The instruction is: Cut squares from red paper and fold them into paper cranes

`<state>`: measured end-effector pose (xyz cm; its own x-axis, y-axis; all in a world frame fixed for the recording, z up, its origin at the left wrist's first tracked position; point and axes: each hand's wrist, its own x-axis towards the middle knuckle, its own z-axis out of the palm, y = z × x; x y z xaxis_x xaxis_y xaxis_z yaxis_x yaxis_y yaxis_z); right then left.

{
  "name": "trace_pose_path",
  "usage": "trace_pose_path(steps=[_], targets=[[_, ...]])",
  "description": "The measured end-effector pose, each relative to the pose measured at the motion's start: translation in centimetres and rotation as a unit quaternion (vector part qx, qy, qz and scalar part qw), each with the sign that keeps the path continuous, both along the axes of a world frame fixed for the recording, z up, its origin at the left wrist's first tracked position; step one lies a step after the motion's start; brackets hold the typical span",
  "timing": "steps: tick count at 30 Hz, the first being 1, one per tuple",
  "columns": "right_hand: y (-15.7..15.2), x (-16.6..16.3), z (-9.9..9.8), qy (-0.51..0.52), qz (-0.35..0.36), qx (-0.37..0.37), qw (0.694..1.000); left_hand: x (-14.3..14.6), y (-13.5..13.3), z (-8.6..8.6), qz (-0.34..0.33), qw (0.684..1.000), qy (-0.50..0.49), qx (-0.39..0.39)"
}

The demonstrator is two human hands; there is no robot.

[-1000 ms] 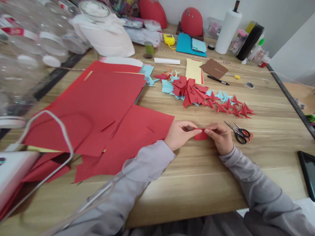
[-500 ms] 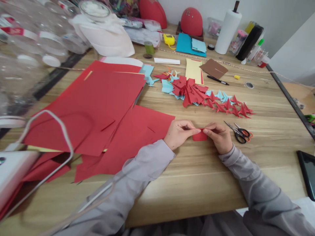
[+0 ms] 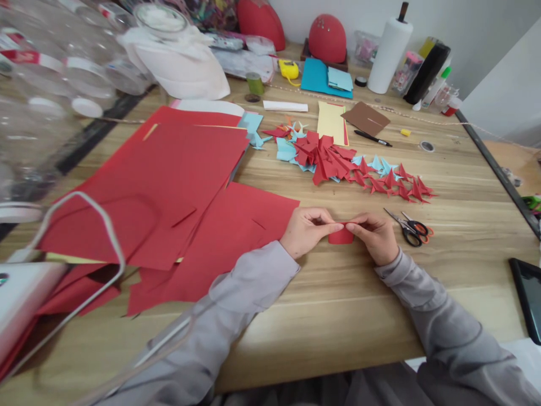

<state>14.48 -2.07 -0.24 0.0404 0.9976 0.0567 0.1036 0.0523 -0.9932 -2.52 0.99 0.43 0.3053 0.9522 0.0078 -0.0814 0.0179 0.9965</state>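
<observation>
A small piece of red paper (image 3: 340, 237) is pinched along its upper edge between both hands. My left hand (image 3: 310, 230) closes on its left end, thumb and fingers pressed together. My right hand (image 3: 375, 234) pinches the right end, the two thumbs nearly meeting. Scissors (image 3: 412, 228) with black handles lie just right of my right hand, crossing an orange-handled pair. Beyond the hands sits a pile of folded red paper pieces (image 3: 323, 158), mixed with light blue ones (image 3: 287, 149). Large red paper sheets (image 3: 169, 186) are stacked to the left.
A white cable (image 3: 110, 231) loops over the lower left, near plastic bottles (image 3: 91, 79). Toward the back are a yellow tape measure (image 3: 289, 69), blue paper (image 3: 315, 79), a brown card (image 3: 366, 118) and a black pen (image 3: 372, 138). A dark device (image 3: 527, 296) lies at the right edge.
The thumbs have drawn slightly closer together along the top edge of the red paper. Otherwise the view has only shifted a little.
</observation>
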Motion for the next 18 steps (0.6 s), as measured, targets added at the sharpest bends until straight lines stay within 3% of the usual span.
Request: trace_pose_path(steps=[9, 18], targets=[[-0.10, -0.09, 0.26, 0.023, 0.010, 0.011, 1.000, 0.08, -0.06, -0.10, 0.010, 1.000, 0.017, 0.000], [-0.04, -0.17, 0.15, 0.048, -0.045, 0.011, 0.998, 0.16, -0.45, -0.19, -0.033, 0.996, 0.077, 0.027]])
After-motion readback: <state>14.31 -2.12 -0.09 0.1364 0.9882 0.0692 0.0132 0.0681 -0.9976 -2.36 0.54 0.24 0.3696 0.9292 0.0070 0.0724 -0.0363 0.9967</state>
